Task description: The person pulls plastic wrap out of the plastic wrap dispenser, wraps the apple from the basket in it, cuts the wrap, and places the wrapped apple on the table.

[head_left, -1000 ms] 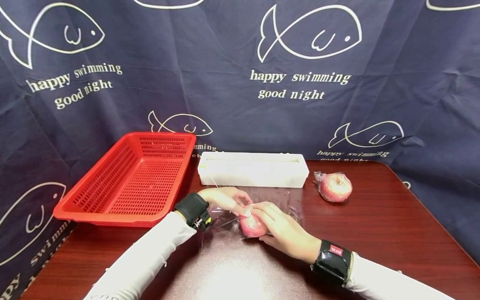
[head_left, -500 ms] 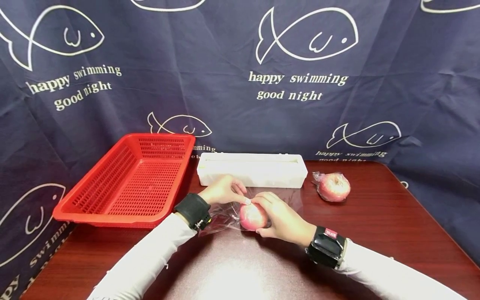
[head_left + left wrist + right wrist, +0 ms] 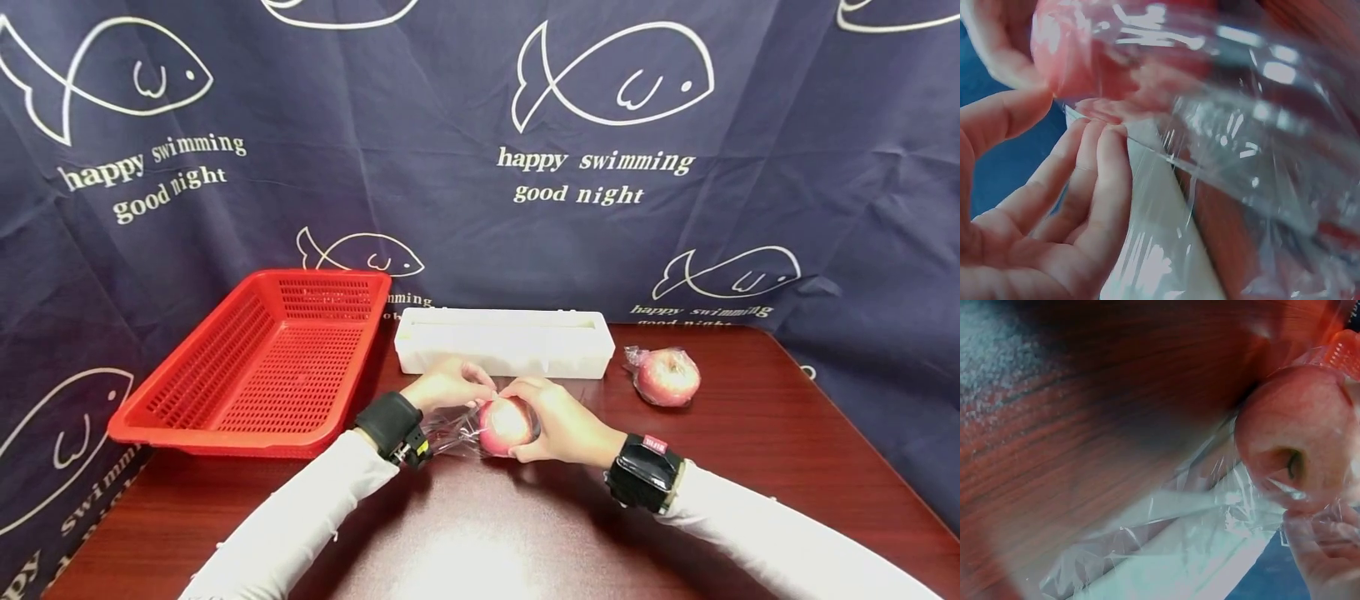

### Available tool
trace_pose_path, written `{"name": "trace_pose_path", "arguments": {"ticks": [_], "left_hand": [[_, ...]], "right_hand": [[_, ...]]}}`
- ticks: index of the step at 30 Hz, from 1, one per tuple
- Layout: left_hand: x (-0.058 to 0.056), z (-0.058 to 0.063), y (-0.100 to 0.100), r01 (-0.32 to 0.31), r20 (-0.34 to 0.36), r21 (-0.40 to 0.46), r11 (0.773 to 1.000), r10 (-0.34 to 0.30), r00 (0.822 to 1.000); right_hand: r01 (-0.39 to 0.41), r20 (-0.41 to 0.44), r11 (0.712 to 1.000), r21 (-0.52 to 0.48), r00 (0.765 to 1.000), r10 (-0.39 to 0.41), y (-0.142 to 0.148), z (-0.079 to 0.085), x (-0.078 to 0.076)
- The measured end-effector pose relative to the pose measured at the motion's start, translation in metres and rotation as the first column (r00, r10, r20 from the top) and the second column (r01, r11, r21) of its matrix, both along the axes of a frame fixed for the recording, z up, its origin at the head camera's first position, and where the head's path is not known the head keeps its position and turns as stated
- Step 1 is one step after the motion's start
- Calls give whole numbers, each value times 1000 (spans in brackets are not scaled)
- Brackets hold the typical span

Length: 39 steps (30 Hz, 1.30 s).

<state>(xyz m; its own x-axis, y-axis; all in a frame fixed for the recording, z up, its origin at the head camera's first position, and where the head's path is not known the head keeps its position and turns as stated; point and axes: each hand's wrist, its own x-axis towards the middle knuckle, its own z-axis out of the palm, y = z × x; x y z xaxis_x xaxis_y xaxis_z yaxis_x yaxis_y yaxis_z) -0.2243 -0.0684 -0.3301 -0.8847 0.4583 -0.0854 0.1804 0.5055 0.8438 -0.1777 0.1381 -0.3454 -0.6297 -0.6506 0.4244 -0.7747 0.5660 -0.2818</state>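
A red apple (image 3: 501, 432) partly covered by clear plastic film (image 3: 453, 435) is close over the middle of the table. My right hand (image 3: 567, 423) grips it from the right, thumb low on its near side and fingers over the top. At its upper left, my left hand (image 3: 446, 386) pinches the film's edge. The left wrist view shows that film (image 3: 1235, 140) stretched from the left hand's fingertips (image 3: 1113, 130) across the apple (image 3: 1069, 53). In the right wrist view, the stem hollow of the apple (image 3: 1297, 428) shows, and loose film (image 3: 1129, 540) trails beside it.
Behind the hands stands a long white box (image 3: 517, 354). A film-wrapped apple (image 3: 667, 377) sits at the right. On the left is a red perforated basket (image 3: 330, 437). A dark blue printed cloth (image 3: 450, 192) hangs behind the wooden table (image 3: 780, 442).
The hands, earlier close together over the apple, have drawn slightly apart. The apple has shifted a little away from the person and turned, and the film now bunches on its left.
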Motion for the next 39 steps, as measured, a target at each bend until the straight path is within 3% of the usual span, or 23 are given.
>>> {"name": "trace_pose_path", "arguments": {"ticks": [3, 5, 7, 9, 11, 13, 14, 16, 20, 23, 29, 33, 36, 39], "left_hand": [[3, 1, 4, 5, -185, -73, 997, -18, 982], [7, 3, 6, -3, -301, -95, 995, -26, 953], [12, 4, 9, 6, -413, -95, 995, -45, 909], [19, 6, 11, 31, -542, -111, 993, -87, 836], [26, 6, 11, 68, -649, -146, 987, -147, 746], [32, 6, 10, 79, -717, -207, 975, -206, 666], [35, 5, 10, 77, -735, -241, 968, -234, 637], [40, 4, 9, 66, -734, -299, 952, -273, 622], [43, 0, 9, 32, -710, -394, 918, -327, 624], [42, -3, 11, 27, -706, -434, 900, -359, 611], [34, -9, 16, -24, -726, -505, 863, -410, 552], [28, -14, 17, -52, -733, -528, 848, -424, 532], [23, -17, 18, -40, -728, -522, 852, -421, 542], [19, -15, 20, -7, -709, -501, 865, -406, 576]], "right_hand": [[-9, -4, 1000, -10, 1000, 9, 1, 1, -1], [-14, -9, 1000, -16, 1000, 14, 1, 2, -1], [-18, -20, 1000, -14, 1000, 17, 2, 2, -2], [-26, -22, 1000, -8, 999, 26, 3, 4, -4], [-34, -10, 999, -5, 999, 34, 3, 5, -8], [-33, 20, 999, -7, 999, 33, 3, 6, -12], [-35, 38, 999, -11, 999, 35, 4, 7, -15], [-21, 82, 1000, -12, 996, 22, 6, 8, -19], [-7, 155, 1000, 5, 988, 6, 10, 7, -28], [-16, 201, 1000, 7, 980, 14, 12, 6, -33], [-45, 268, 999, -6, 962, 45, 12, 4, -43], [-70, 287, 998, -3, 956, 68, 13, 4, -49], [-90, 311, 996, 5, 947, 84, 15, 3, -53], [-104, 345, 995, 0, 933, 98, 18, 5, -55]]}}
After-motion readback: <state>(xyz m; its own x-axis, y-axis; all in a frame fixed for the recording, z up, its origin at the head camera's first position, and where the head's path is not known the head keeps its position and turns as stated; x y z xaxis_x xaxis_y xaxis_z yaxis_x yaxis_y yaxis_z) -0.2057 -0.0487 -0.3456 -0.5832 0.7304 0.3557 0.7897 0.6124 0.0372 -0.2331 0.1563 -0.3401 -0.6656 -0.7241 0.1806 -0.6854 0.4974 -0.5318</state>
